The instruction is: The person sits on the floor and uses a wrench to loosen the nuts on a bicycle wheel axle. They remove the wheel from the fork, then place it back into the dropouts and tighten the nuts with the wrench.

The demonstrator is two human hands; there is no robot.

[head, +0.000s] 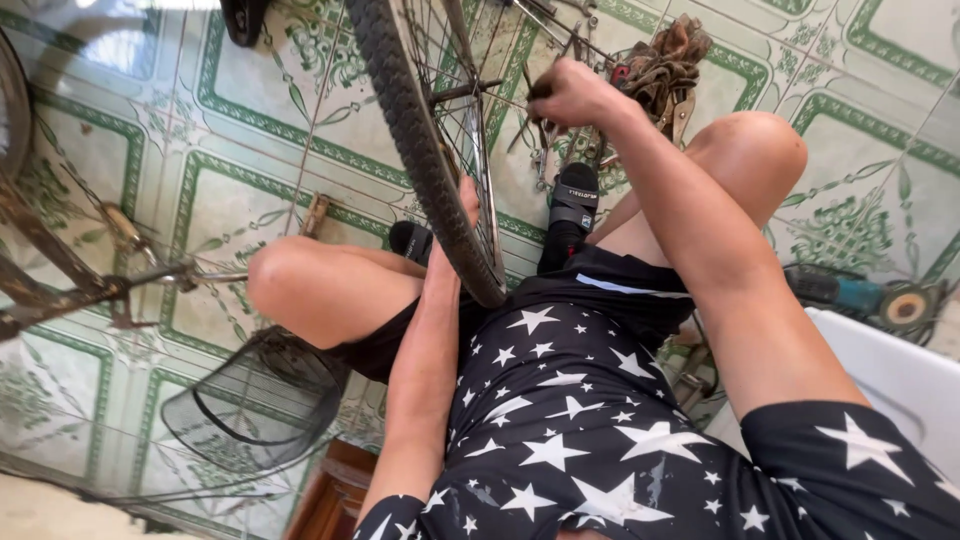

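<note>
A bicycle wheel with a black tyre and thin spokes stands upright between my bare knees. My left hand reaches up from below and holds the tyre near its lowest part; its fingers are partly hidden behind the rubber. Beside the spokes, close to the wheel's axle, my right hand is a closed fist around a small dark tool handle, most of which is hidden. I wear black shorts with white stars and black sandals.
A green-patterned tiled floor lies under everything. A rusty bicycle frame sits at left, a black wire basket beneath my left knee. Pliers and a rag lie past the wheel. An angle grinder and a white tub are on the right.
</note>
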